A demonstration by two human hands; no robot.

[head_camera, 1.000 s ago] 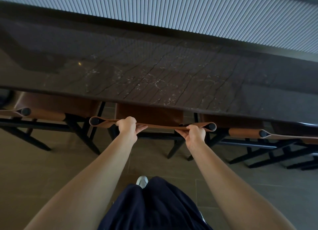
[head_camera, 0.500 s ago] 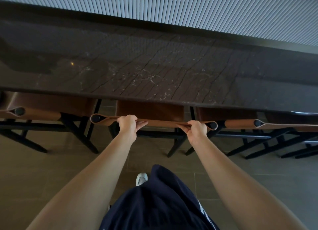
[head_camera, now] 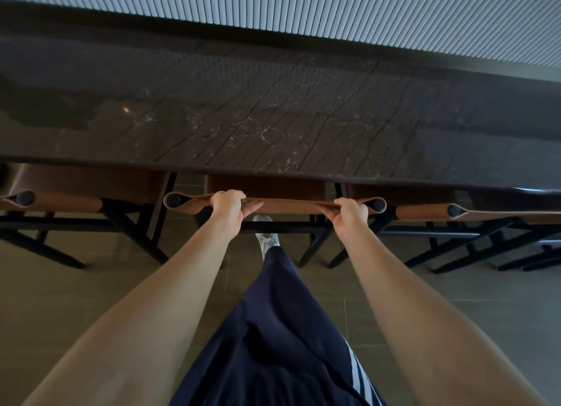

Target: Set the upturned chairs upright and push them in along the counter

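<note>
While left hand (head_camera: 229, 207) and right hand (head_camera: 349, 216) clutch chair (head_camera: 288, 207) backrest stretched between them, seat seemingly under counter (head_camera: 273, 117).

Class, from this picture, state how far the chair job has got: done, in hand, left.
Done: the left chair and right chair stand upright, seats tucked under the counter. In hand: the left hand and right hand grip the backrest of the middle chair. Left: perhaps a last push in; no upturned chair shows.
</note>
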